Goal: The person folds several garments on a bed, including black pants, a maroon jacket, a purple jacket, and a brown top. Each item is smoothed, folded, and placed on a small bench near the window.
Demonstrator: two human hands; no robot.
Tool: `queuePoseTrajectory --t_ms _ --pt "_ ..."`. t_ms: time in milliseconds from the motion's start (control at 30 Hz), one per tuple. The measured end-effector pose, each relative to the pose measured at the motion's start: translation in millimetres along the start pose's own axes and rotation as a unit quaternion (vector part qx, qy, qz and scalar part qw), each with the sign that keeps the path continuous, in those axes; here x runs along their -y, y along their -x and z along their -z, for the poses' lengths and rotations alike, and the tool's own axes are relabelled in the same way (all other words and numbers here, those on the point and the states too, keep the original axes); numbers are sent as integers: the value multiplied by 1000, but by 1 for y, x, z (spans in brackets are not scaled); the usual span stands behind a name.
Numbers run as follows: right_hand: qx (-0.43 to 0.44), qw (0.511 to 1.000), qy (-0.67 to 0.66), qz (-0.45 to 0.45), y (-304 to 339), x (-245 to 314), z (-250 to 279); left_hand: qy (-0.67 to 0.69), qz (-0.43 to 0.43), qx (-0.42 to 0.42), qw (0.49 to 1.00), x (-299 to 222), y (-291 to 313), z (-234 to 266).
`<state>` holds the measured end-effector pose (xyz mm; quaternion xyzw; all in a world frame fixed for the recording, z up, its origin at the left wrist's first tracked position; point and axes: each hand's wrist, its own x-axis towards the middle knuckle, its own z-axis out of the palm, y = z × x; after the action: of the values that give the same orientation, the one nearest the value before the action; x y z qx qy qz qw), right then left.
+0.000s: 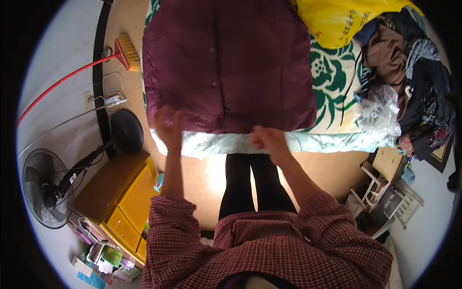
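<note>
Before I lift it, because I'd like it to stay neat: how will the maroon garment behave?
The maroon garment will probably droop, since it lies flat with soft creases. Its faint sheen suggests it may be somewhat slippery.

Upper garment: I observe a loose shirt (269,255), dark red with a fine pale check. Matching wide sleeves (171,219) lie at 7 and 4 o'clock; a curved black neckband (255,273) at 6. Lower garment: plain black, slim-legged trousers (239,188). Hands (169,132): bare.
</note>
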<state>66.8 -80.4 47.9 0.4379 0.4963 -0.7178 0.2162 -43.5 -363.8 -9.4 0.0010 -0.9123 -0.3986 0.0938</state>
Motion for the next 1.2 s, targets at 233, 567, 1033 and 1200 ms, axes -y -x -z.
queuePoseTrajectory --t_ms 233,567,1033,1200 --pt "-358 859 275 241 -40 31 126 247 407 1 879 120 -24 34" --pt "-101 989 9 107 18 46 164 377 466 174 781 34 -9 98" --pt "-73 996 -50 19 184 9 274 493 598 250 581 -58 181 198" --pt "-95 995 -34 19 135 67 286 529 553 173 620 -53 115 161"
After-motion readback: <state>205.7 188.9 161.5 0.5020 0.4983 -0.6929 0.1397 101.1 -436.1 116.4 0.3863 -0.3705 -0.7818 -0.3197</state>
